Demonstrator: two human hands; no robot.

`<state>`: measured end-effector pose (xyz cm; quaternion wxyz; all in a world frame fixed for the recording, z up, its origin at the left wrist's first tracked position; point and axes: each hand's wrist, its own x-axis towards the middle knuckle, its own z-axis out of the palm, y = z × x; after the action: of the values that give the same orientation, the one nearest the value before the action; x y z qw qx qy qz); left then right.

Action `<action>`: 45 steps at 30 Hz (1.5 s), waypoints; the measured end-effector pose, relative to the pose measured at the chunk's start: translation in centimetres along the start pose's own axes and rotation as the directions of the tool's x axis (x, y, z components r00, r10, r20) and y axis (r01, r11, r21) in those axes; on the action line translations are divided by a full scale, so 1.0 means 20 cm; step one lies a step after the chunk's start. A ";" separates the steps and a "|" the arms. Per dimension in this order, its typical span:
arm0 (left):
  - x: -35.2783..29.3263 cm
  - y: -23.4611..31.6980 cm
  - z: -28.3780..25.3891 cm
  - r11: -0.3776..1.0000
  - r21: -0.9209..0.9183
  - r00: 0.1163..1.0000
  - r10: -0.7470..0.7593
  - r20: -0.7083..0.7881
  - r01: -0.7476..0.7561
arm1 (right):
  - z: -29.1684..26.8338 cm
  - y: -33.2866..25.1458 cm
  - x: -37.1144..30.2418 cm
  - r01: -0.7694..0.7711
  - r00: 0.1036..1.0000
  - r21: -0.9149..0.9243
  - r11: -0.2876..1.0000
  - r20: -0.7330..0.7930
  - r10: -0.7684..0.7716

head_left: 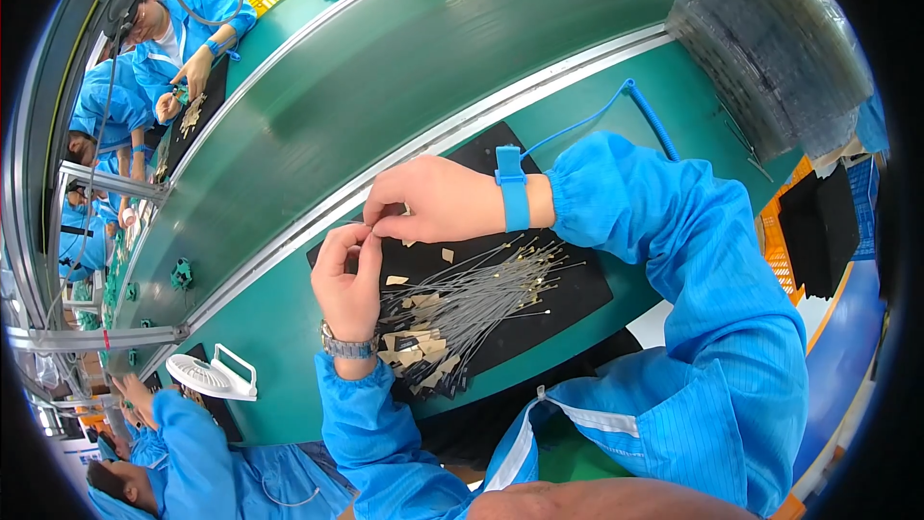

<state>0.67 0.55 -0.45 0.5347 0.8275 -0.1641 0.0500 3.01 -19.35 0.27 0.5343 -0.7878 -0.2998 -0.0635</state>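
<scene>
My left hand [348,277] and my right hand [433,198] meet over the left part of a black mat [568,303], thumbs and fingertips pinched close together. Whatever sits between those fingertips is too small to make out. Just below them lies a loose bundle of thin grey cables [491,300] with tiny connectors at the ends. Small tan pieces [412,351], like paper or tape, are heaped at the bundle's near left end, by dark cable ends. A blue wrist strap [512,189] circles my right wrist, and a metal-banded watch [348,345] is on my left.
Beyond a metal rail [539,85] runs a green conveyor belt [414,77] carrying small green parts [181,273]. Stacked clear plastic trays [770,48] rise at far right. The strap's coiled blue cord [654,123] lies behind my right arm. Left stands a white fan [214,376]; co-workers sit beyond.
</scene>
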 end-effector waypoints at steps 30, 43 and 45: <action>-0.03 -0.03 -0.02 0.809 -0.582 0.993 -0.015 0.119 0.082 | 0.00 0.05 0.02 -0.351 0.933 0.784 0.513 0.247 0.261; -0.01 0.02 0.02 0.998 -0.027 0.998 0.061 -0.016 -0.061 | -0.03 0.02 0.01 -0.268 0.953 0.452 0.851 -0.006 0.303; -0.01 0.02 0.02 0.999 -0.029 1.000 0.029 -0.006 -0.029 | -0.02 0.02 0.01 -0.199 0.971 0.415 0.888 -0.041 0.237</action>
<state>0.30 0.07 -0.31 0.5465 0.8169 -0.1754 0.0579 3.42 -19.82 0.20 0.7035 -0.6839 -0.1915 0.0251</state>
